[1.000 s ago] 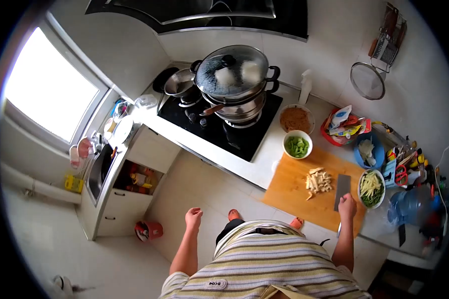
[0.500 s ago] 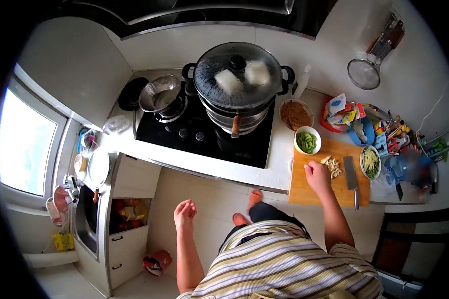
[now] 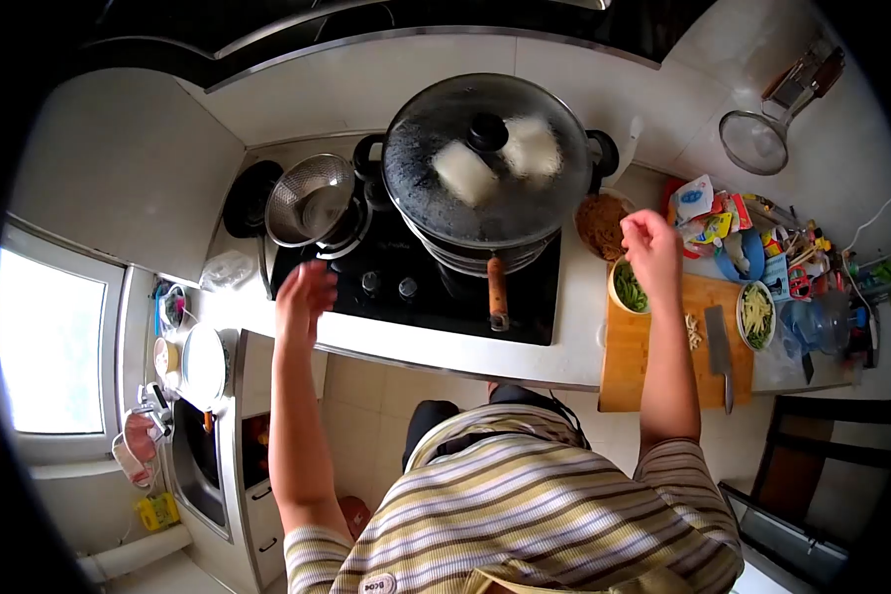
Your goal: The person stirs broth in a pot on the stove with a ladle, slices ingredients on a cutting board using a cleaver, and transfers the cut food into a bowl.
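My left hand [image 3: 305, 297] is over the front left edge of the stove, its fingers loosely apart and nothing seen in them. My right hand [image 3: 653, 252] hovers above the bowl of sliced green vegetable [image 3: 628, 289], fingers curled in, with nothing visible in it. Between them stands a large pot with a fogged glass lid [image 3: 431, 139] and a black knob [image 3: 487, 132]. Two white pieces [image 3: 465, 174] show through the glass. A wooden handle [image 3: 497, 292] sticks out at the pot's front. Beside my right hand is a bowl of brown shreds [image 3: 598, 226], partly covered.
A cutting board [image 3: 653, 371] carries a cleaver [image 3: 719, 342] and pale chopped pieces [image 3: 691, 332]. A plate of pale and green shreds [image 3: 755, 315] sits at its right. A metal strainer [image 3: 309, 203] rests over the left burner. Packets [image 3: 715, 220] crowd the back right.
Both hands have moved forward and up, the left toward the stove's edge and the right from the cutting board to above the bowls. The view has shifted closer to the stove.
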The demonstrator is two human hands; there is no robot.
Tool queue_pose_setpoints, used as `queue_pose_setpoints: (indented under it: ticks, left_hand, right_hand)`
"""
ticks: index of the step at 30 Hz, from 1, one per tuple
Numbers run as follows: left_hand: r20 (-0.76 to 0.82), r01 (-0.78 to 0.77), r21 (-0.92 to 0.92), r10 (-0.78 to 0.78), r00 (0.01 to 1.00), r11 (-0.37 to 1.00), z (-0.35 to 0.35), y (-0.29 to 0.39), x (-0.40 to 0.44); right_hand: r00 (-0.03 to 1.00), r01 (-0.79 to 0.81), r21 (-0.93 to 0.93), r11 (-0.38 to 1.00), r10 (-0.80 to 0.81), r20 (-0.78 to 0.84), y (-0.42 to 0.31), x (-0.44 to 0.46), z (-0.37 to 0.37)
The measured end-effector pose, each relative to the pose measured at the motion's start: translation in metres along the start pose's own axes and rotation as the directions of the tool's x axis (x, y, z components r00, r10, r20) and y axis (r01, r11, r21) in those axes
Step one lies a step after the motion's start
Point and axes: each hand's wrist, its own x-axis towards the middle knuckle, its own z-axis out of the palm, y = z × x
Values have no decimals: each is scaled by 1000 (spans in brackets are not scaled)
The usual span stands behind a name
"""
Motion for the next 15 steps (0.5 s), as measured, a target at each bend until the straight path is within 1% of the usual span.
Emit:
queue_pose_setpoints:
  ticks: [2, 4, 6, 7, 8, 10, 11, 12, 14, 15]
  left_hand:
    - [79, 4, 45, -8, 997, 999, 17, 27, 46]
    - [158, -2, 83, -11, 987, 997, 33, 41, 90]
    - [193, -5, 113, -17, 981, 994, 52, 52, 125]
    - [211, -15, 141, -15, 977, 990, 60, 54, 138]
    - [234, -6, 148, -29, 972, 989, 65, 53, 148]
    - [208, -63, 245, 11, 978, 967, 77, 53, 170]
    - [322, -156, 322, 47, 946, 934, 74, 47, 187]
    - [297, -159, 272, 74, 952, 949, 83, 57, 174]
    - [326, -231, 295, 130, 936, 927, 91, 58, 175]
    - [300, -228, 320, 130, 945, 919, 95, 64, 166]
  right_hand:
    - [995, 69, -146, 987, -79, -67, -5, 21, 5]
    - [992, 76, -265, 961, -101, -82, -2, 40, 5]
    - [998, 9, -345, 939, -30, -54, 12, 52, 8]
    - [985, -174, -183, 968, 173, -25, 10, 58, 11]
    - [931, -363, -19, 931, 364, 33, 8, 61, 14]
    - [902, -429, 28, 903, 430, -38, 10, 74, 29]
    - [871, -489, -5, 872, 488, -63, 8, 82, 34]
    - [853, -521, 26, 853, 521, -26, 17, 95, 35]
    - [809, -577, 109, 809, 585, -59, 15, 109, 42]
    - [809, -576, 112, 810, 584, -63, 15, 114, 44]
